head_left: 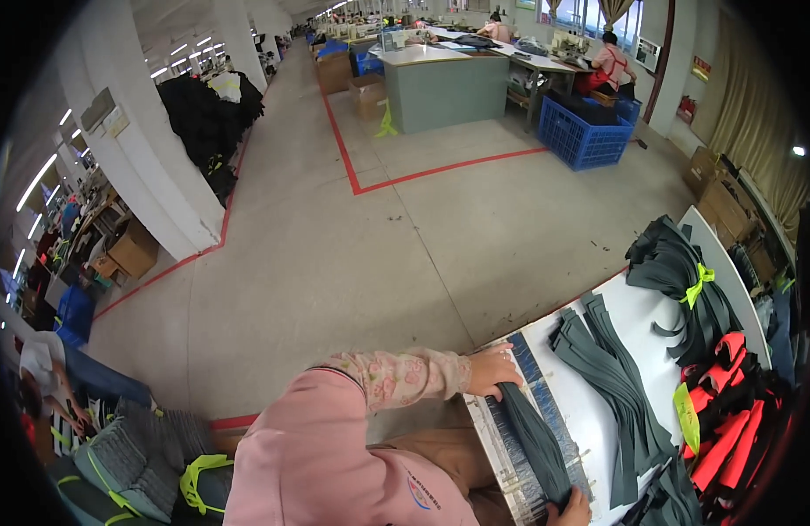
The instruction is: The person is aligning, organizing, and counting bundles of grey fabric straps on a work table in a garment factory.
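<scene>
A bundle of long dark grey-green fabric strips [535, 438] lies along the near edge of the white table [657, 311]. My left hand [492, 370] is closed on the far end of the bundle, its fingers partly hidden. At the near end, my right hand [570, 510] grips the strips, with thumb and fingers showing at the lower border. Beside the bundle, two looser stacks of similar strips [611, 381] lie fanned on the tabletop. The strips between my hands run close together, roughly parallel to the taped edge.
On the table's far right are a tied strip bundle [668, 263] with a yellow-green band and red-and-black pieces [725, 430]. Grey bundles [128, 465] are stacked at lower left near a bending person [49, 377]. A blue crate [585, 136] stands beyond, near a seated worker.
</scene>
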The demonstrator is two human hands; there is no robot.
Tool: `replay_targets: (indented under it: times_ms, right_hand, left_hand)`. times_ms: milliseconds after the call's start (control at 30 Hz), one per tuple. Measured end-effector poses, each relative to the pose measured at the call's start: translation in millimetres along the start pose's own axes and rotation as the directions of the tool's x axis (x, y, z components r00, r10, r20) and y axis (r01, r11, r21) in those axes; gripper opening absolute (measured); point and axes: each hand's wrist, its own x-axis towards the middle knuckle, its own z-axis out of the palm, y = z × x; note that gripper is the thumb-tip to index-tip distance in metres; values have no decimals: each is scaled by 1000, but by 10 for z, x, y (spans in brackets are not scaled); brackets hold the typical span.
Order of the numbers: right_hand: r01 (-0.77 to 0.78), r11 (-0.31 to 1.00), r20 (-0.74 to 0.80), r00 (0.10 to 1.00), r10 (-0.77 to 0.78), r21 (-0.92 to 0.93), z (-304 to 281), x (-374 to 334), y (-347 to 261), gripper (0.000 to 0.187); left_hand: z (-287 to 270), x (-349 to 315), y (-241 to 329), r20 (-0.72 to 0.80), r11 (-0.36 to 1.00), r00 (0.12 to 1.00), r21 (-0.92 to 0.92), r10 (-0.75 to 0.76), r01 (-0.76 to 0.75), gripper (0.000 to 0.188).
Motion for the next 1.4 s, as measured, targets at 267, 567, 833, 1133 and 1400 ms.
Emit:
replay_targets:
  times_ms: [267, 567, 833, 1133, 1400]
  right_hand:
    - [-299, 944, -21, 952, 304, 139, 33, -519, -21, 59]
    - [-340, 817, -231, 844, 484, 467, 145, -866, 66, 64]
    - [-147, 787, -319, 858, 403, 599, 375, -731, 213, 46]
    - [-197, 606, -228, 802, 551, 771, 405, -820, 155, 40]
    - [-157, 835, -382, 834, 398, 527, 414, -754, 107, 47]
  left_hand:
    - [-119, 28, 190, -135, 969, 968, 99, -212, 226, 50]
    - [128, 84, 271, -49, 955, 987, -266, -152, 134, 53]
    - [83, -117, -86, -174, 987, 973, -76, -153, 142, 59]
    - [-36, -23, 285, 52, 911, 971, -339, -233, 236, 61]
    - [125, 55, 451, -138, 978, 980, -172, -146, 121, 73]
